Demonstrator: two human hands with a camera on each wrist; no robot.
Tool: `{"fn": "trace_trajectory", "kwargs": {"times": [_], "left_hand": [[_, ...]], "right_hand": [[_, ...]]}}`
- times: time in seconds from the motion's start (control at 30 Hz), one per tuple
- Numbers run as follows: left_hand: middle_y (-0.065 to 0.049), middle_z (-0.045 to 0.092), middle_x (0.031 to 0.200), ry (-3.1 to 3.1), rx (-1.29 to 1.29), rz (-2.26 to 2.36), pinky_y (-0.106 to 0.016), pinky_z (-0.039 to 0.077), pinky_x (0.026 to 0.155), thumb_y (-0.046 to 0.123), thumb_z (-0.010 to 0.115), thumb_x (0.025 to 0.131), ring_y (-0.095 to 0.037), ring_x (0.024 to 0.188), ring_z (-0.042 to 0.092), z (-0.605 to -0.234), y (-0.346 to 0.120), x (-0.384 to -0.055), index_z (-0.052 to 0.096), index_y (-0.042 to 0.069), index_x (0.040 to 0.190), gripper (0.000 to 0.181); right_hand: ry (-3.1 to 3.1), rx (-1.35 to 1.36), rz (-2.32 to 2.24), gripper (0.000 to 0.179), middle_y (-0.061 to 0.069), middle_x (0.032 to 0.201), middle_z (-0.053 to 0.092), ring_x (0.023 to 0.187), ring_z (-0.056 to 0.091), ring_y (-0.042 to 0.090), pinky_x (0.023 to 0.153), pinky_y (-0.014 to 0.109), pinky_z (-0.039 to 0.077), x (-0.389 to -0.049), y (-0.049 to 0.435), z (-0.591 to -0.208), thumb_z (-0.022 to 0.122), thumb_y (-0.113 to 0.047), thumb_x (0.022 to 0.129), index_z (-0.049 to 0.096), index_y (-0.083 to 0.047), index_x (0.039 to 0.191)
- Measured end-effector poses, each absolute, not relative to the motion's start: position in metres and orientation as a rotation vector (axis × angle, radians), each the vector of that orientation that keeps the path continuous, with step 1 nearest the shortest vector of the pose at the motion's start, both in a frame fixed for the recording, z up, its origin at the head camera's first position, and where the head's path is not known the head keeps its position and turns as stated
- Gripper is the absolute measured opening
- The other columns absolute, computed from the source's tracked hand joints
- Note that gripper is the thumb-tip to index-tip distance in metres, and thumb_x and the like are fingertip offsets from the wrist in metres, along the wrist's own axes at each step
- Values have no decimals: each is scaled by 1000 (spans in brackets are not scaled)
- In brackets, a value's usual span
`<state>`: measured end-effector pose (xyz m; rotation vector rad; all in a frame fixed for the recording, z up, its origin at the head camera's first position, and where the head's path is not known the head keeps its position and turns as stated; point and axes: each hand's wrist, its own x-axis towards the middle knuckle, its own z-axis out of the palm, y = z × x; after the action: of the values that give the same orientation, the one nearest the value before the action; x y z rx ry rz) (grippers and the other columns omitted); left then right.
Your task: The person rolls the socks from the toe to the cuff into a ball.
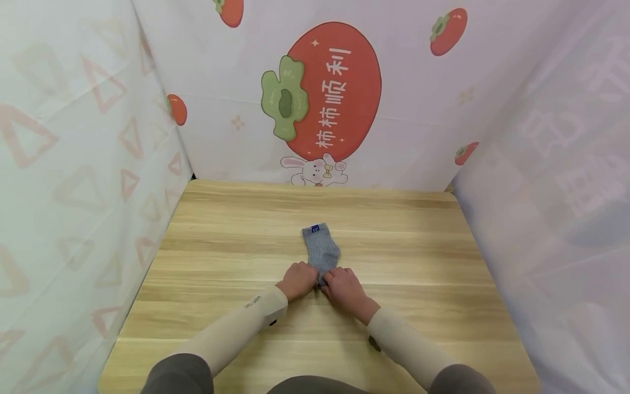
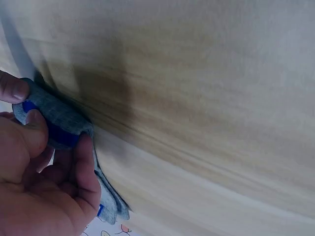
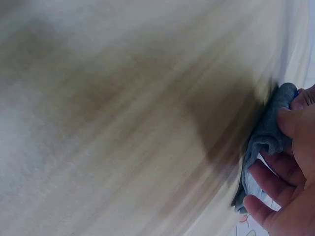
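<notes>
Sock (image 1: 322,251) sits on the table (image 1: 221,251), cuff (image 1: 315,230) pointing to 12 o'clock. You've got its toe end (image 2: 56,109) pinched in both hands, left hand (image 1: 299,282) at 7 o'clock, right hand (image 1: 346,290) at 5.

Sock (image 1: 322,253): ribbed grey, blue tag (image 1: 315,229) at 12 o'clock
Table (image 1: 221,235): yellowish wood grain
Sleeves (image 1: 231,334): cream and dark grey
12 o'clock wall (image 1: 408,137): white, red fruit print
10 o'clock wall (image 1: 59,137): white, pink triangle print
</notes>
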<state>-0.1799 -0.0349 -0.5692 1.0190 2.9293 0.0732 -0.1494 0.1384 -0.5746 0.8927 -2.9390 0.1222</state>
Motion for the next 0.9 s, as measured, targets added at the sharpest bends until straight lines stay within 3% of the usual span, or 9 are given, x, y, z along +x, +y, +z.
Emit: {"fn": "trace_trajectory", "kwargs": {"times": [0.2, 0.27, 0.37, 0.5, 0.7, 0.9], "left_hand": [[-11, 68, 81, 2880, 914, 78, -37, 55, 65, 12, 65, 94, -25, 75, 62, -569, -32, -183, 68, 5, 80, 16], [-13, 68, 84, 2884, 888, 85, -37, 55, 67, 12, 62, 96, -26, 77, 62, -573, -32, -184, 68, 4, 83, 17], [-13, 67, 82, 2898, 828, 222, -39, 56, 66, 13, 65, 95, -27, 77, 65, -575, -32, -187, 66, 4, 83, 16], [-11, 66, 80, 2916, 793, 407, -39, 56, 64, 15, 75, 89, -27, 75, 66, -573, -30, -190, 62, 4, 85, 17], [-7, 64, 84, 3012, 924, 329, -35, 54, 70, 12, 76, 88, -23, 78, 63, -578, -28, -190, 65, 7, 89, 12], [-5, 65, 81, 2996, 1054, 305, -30, 55, 66, 12, 76, 88, -19, 78, 64, -580, -32, -184, 67, 9, 85, 10]], "right_hand": [[-2981, 883, 193, 21, 1, 83, 62, 85, 62, 22, 78, 42, 51, -157, 136, -576, 66, -31, 98, 63, -15, 84], [-2969, 870, 243, 17, 1, 82, 64, 82, 63, 23, 75, 43, 51, -162, 135, -578, 68, -29, 96, 65, -15, 89], [-2958, 814, 329, 16, 3, 78, 65, 76, 64, 25, 70, 43, 51, -167, 136, -582, 72, -27, 93, 62, -14, 95], [-2947, 759, 344, 21, 3, 73, 60, 71, 62, 26, 63, 41, 47, -167, 139, -587, 74, -25, 91, 56, -14, 90], [-2896, 785, 93, 19, 3, 84, 59, 82, 60, 25, 71, 40, 48, -158, 139, -589, 70, -29, 95, 62, -13, 88], [-2904, 879, -121, 37, 4, 94, 57, 85, 57, 21, 74, 38, 51, -151, 139, -587, 73, -44, 89, 63, -9, 96]]}}
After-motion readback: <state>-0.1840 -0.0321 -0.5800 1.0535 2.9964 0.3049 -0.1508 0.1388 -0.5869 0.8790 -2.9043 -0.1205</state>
